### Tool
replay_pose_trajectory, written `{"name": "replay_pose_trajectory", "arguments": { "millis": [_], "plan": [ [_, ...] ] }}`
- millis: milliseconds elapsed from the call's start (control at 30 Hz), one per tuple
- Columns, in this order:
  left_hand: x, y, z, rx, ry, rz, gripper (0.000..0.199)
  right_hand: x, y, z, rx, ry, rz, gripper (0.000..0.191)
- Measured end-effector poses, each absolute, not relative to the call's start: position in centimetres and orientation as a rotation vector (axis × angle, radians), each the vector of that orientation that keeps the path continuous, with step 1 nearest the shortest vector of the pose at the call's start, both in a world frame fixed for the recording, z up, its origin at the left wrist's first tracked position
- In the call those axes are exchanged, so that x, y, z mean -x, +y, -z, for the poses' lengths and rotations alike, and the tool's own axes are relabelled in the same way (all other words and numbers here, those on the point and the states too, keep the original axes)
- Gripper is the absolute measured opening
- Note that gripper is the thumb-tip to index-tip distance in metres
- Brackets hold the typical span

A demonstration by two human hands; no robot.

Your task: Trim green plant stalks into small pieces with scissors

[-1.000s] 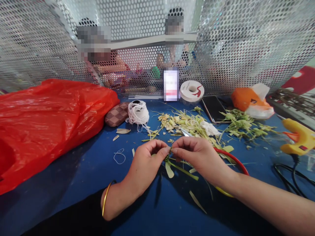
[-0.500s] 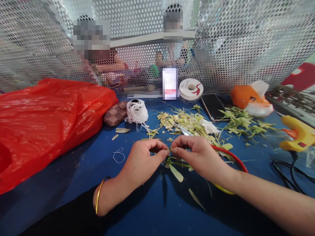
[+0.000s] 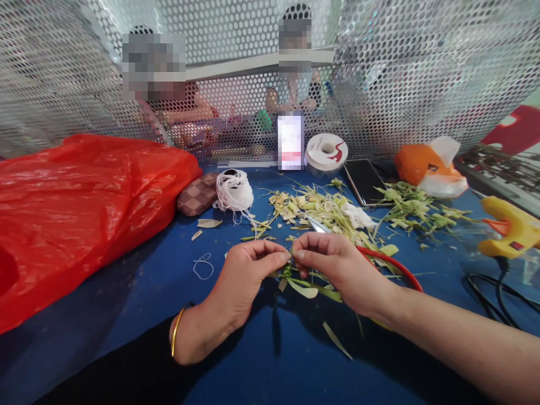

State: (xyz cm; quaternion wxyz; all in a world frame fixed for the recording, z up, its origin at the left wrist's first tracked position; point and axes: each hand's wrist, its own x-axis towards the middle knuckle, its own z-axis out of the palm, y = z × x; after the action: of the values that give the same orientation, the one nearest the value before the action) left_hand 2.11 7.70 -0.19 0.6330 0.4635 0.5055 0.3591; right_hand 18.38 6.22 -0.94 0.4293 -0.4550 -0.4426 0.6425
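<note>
A small green plant piece (image 3: 287, 271) with long pale leaves hangs between my two hands above the blue table (image 3: 236, 371). My left hand (image 3: 248, 281) is closed in a pinch on its top. Close against it, my right hand (image 3: 337, 264) pinches at the same spot, its fingertips nearly touching the left ones. What exactly lies between the right fingertips is too small to tell. Behind the hands lies a heap of pale green leaf scraps (image 3: 312, 205), with the metal tip of scissors (image 3: 317, 225) on it. Their red handle (image 3: 396, 267) shows behind my right wrist.
A red plastic bag (image 3: 84, 214) covers the left side. White string (image 3: 234, 191), a checkered case (image 3: 197, 195), a ribbon spool (image 3: 327, 151), a dark phone (image 3: 366, 183), a tissue pack (image 3: 432, 169) and a yellow glue gun (image 3: 508, 228) lie around. Two people sit behind the perforated screen.
The plant piece has turned slightly, and its pale leaves now point more to the right. My left hand and wrist have shifted a little to the right.
</note>
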Motion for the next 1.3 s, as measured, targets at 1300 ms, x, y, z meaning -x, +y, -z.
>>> {"name": "replay_pose_trajectory", "arguments": {
  "millis": [1300],
  "plan": [
    [-2.45,7.18,0.28,-0.993,1.165,-0.836,0.011,-18.34,6.07,1.36,1.107,-1.246,-1.462,0.013]
  ]
}}
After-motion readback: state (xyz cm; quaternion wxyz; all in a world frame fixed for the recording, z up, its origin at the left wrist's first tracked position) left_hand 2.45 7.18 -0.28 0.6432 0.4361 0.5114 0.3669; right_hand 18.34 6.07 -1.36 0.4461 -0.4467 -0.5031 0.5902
